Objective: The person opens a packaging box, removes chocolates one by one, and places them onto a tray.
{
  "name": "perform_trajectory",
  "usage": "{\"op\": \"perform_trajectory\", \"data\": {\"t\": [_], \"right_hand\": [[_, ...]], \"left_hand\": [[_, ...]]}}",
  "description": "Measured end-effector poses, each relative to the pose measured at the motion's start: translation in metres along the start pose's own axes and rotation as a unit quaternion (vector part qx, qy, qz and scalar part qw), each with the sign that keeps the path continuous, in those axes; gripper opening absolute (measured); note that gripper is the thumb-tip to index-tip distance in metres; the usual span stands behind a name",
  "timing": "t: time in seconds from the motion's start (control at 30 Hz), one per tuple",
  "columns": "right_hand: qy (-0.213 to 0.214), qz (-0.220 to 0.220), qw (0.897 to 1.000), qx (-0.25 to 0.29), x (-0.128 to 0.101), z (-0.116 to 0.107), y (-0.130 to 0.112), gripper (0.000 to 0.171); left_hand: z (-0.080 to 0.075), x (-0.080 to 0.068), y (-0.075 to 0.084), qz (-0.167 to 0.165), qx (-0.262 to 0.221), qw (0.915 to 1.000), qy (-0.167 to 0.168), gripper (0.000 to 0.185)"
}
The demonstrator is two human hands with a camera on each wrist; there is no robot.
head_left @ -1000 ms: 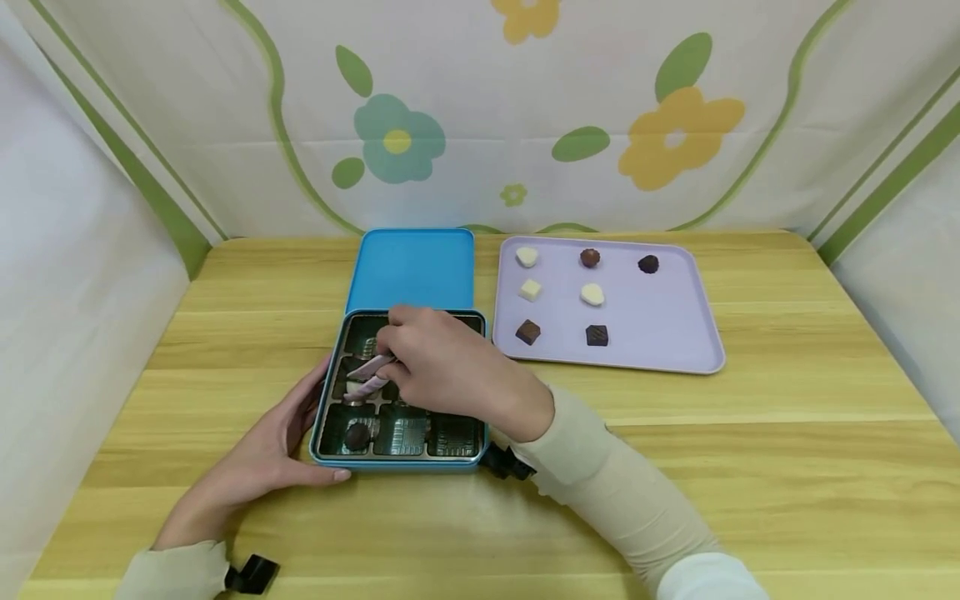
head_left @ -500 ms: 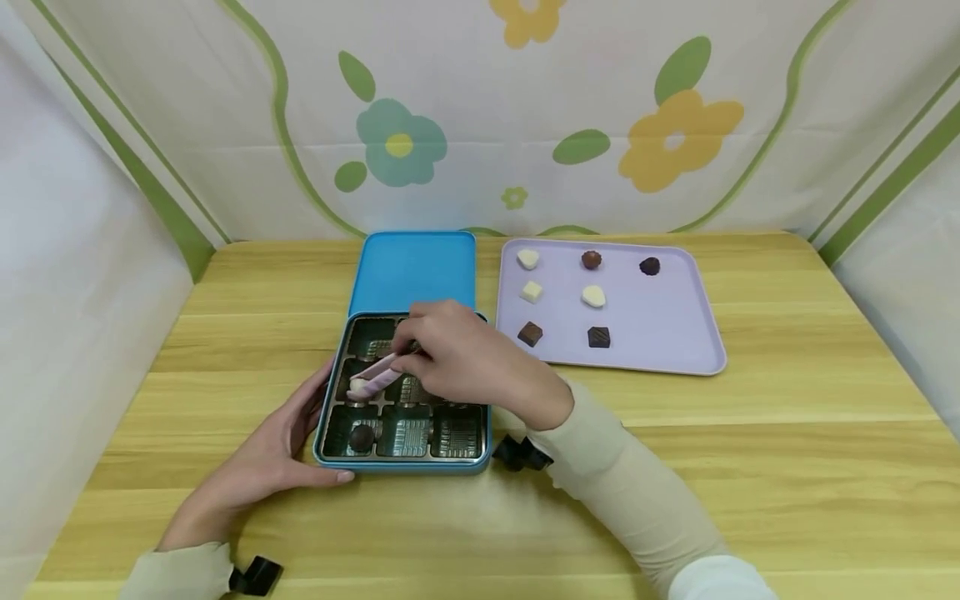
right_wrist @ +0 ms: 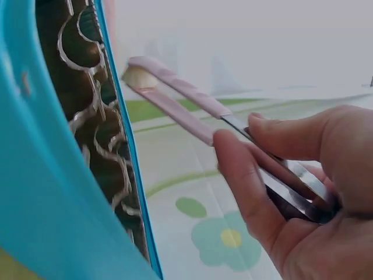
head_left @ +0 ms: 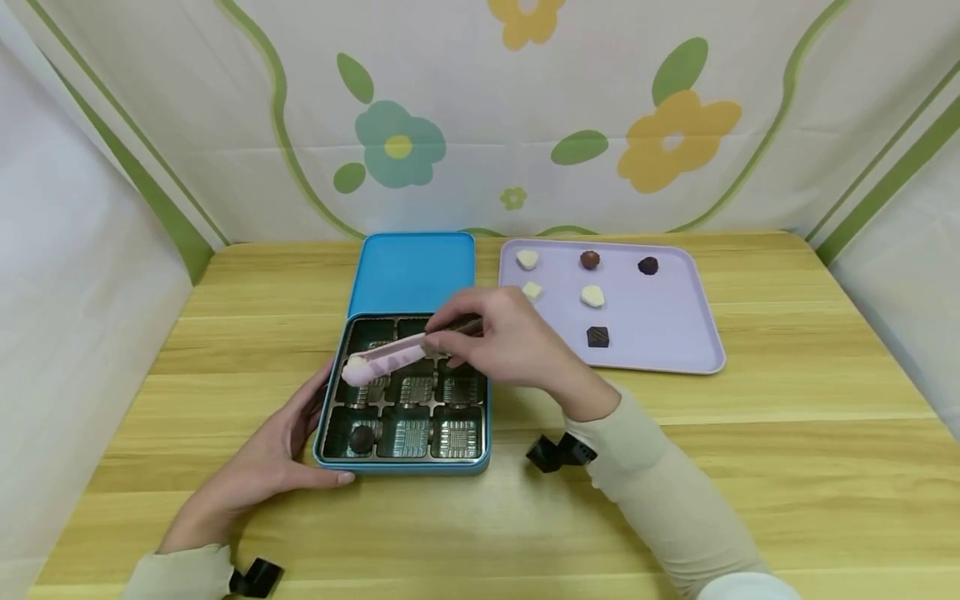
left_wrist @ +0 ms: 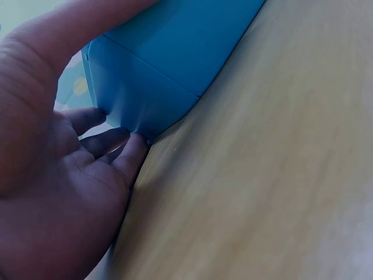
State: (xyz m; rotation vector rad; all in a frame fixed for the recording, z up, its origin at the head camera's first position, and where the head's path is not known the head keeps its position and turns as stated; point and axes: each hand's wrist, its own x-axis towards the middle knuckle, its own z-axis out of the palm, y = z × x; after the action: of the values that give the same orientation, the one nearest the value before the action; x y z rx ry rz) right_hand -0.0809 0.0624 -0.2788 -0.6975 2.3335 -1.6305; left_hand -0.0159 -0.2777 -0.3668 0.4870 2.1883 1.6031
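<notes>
Your right hand pinches a pair of pink-tipped tongs, thumb and fingers pressed on the metal handles, and the tips clamp a white chocolate above the left side of the blue tin. From the right wrist view the piece hangs clear of the tin's rim, held between the two pink tips. Your left hand rests on the bench against the tin's near left corner, fingers only gently bent along the tin's side wall and the thumb laid along the front edge.

The tin's dark tray is a grid of nine cells; one dark chocolate sits in the near left cell, the others that show look bare. No writing or brand can be read on the tin, the tongs or the lid. The blue lid lies flat just behind the tin, touching its far edge.

To the right, close beside lid and tin, the lilac tray carries several chocolates, white and dark, spread well apart; your right hand covers its near left corner. Open bench runs wide on the right of the tray and along the whole near edge. On the left there is a strip of bare wood between the tin and the white side wall.
</notes>
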Motion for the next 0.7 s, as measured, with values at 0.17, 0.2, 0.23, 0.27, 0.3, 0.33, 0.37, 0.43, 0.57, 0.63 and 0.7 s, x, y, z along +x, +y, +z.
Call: {"op": "perform_trajectory", "data": {"t": [0.17, 0.2, 0.23, 0.27, 0.3, 0.33, 0.37, 0.43, 0.57, 0.63, 0.7], "right_hand": [[0.049, 0.037, 0.998, 0.032, -0.009, -0.024, 0.010, 0.015], [0.060, 0.044, 0.997, 0.033, -0.012, -0.030, 0.012, 0.016], [0.071, 0.051, 0.996, 0.035, -0.016, -0.037, 0.014, 0.017], [0.082, 0.057, 0.994, 0.038, -0.019, -0.043, 0.016, 0.018], [0.092, 0.062, 0.993, 0.043, -0.024, -0.050, 0.019, 0.019], [0.103, 0.068, 0.991, 0.045, -0.029, -0.057, 0.021, 0.020], [0.113, 0.074, 0.990, 0.050, -0.035, -0.063, 0.024, 0.021], [0.134, 0.078, 0.986, 0.057, -0.048, -0.076, 0.030, 0.023], [0.174, 0.070, 0.976, 0.113, -0.076, -0.098, 0.047, 0.019], [0.195, 0.055, 0.967, 0.155, -0.089, -0.109, 0.056, 0.014], [0.211, 0.039, 0.959, 0.188, -0.100, -0.120, 0.065, 0.013]], "left_hand": [[-0.001, 0.002, 0.001, -0.005, -0.001, 1.0000, 0.000, 0.132], [0.000, 0.002, 0.001, -0.005, -0.001, 1.0000, 0.001, 0.132], [0.000, 0.003, 0.001, -0.008, -0.003, 1.0000, 0.002, 0.133], [0.000, 0.003, 0.001, -0.010, -0.003, 0.9999, 0.003, 0.133], [0.001, 0.004, 0.001, -0.012, -0.004, 0.9999, 0.005, 0.133], [0.001, 0.004, 0.001, -0.015, -0.006, 0.9999, 0.006, 0.133], [0.001, 0.004, 0.001, -0.014, -0.006, 0.9999, 0.004, 0.133], [0.001, 0.004, 0.000, -0.013, -0.005, 0.9999, 0.001, 0.133], [0.000, 0.002, -0.001, -0.003, 0.002, 1.0000, -0.007, 0.133], [-0.001, 0.001, -0.001, -0.002, 0.003, 1.0000, -0.006, 0.133], [-0.001, 0.001, 0.000, -0.002, 0.001, 1.0000, -0.005, 0.132]]}}
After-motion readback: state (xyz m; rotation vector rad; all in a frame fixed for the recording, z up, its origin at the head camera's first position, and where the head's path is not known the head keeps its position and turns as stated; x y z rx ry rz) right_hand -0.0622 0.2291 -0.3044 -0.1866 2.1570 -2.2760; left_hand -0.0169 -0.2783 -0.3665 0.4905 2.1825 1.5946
